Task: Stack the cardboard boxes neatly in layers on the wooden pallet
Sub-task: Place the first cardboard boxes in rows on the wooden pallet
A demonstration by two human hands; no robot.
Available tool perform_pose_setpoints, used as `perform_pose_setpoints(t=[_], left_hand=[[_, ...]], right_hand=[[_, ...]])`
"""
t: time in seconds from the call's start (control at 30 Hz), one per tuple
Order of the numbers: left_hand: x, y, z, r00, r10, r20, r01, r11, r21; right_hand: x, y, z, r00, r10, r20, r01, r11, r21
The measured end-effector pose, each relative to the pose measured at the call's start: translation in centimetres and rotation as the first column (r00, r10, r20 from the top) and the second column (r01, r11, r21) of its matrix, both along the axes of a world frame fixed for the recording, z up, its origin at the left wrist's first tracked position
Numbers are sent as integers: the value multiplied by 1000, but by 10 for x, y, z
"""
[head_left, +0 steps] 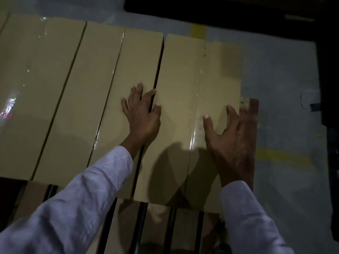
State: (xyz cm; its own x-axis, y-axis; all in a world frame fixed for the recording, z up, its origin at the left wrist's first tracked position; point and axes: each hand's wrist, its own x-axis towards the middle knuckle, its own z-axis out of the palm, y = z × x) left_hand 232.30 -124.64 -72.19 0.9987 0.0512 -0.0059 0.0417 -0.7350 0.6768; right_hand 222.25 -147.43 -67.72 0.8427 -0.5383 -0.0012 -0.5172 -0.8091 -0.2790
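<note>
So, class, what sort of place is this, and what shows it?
Probably a warehouse: taped cardboard boxes in rows, a wooden pallet beneath them, yellow lines on the grey floor.

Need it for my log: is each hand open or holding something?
Left hand: open, flat, mostly on the middle box.
Right hand: open, fingers spread on the rightmost box.

Tan cardboard boxes (113, 74); white sleeves (88, 189); grey floor (278, 88) with yellow stripes (278, 157).

Three top-layer cardboard boxes (42, 92) (110, 99) (183, 92) and two hands (142, 116) (231, 143).
</note>
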Motion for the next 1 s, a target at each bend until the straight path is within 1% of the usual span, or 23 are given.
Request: perform_pose_setpoints(t=[0.07, 0.13, 0.2, 0.27, 0.4, 0.53, 0.6, 0.67, 0.73, 0.87, 0.93, 1.0], left_hand=[[-5, 3, 2, 996, -86, 19, 85, 994, 73], [-13, 7, 1, 970, -231, 74, 214, 959, 188], [-15, 11, 1, 953, -286, 98, 257, 937, 237], [-14, 13, -1, 957, -274, 94, 246, 941, 234], [-13, 12, -7, 967, -244, 73, 221, 947, 232], [-12, 9, -9, 964, -256, 77, 228, 938, 262], [-12, 7, -9, 962, -261, 75, 230, 931, 285], [-13, 7, -9, 959, -274, 71, 240, 921, 307], [-13, 6, -9, 957, -285, 61, 249, 908, 336], [-15, 4, -5, 954, -300, 8, 267, 860, 435], [-16, 3, -1, 950, -311, -14, 284, 846, 451], [-17, 5, 0, 948, -317, -10, 286, 842, 458]], right_hand=[[-3, 3, 8, 1000, -8, 9, 8, 998, 62], [-4, 12, 14, 999, -36, -5, 36, 986, 162], [-3, 16, 18, 999, -45, -7, 46, 985, 166], [-2, 17, 19, 999, -34, -6, 35, 988, 148], [1, 21, 25, 996, -52, -78, 64, 985, 160], [5, 20, 25, 991, -15, -135, 31, 993, 116], [7, 19, 13, 992, -25, -120, 38, 993, 110], [8, 20, -1, 993, -72, -98, 86, 986, 145], [10, 20, -13, 989, -90, -121, 107, 985, 138], [11, 18, -7, 984, -39, -174, 64, 988, 144], [8, 12, 6, 980, 17, -199, -1, 997, 78], [0, 5, 14, 979, 88, -181, -97, 994, -42]])
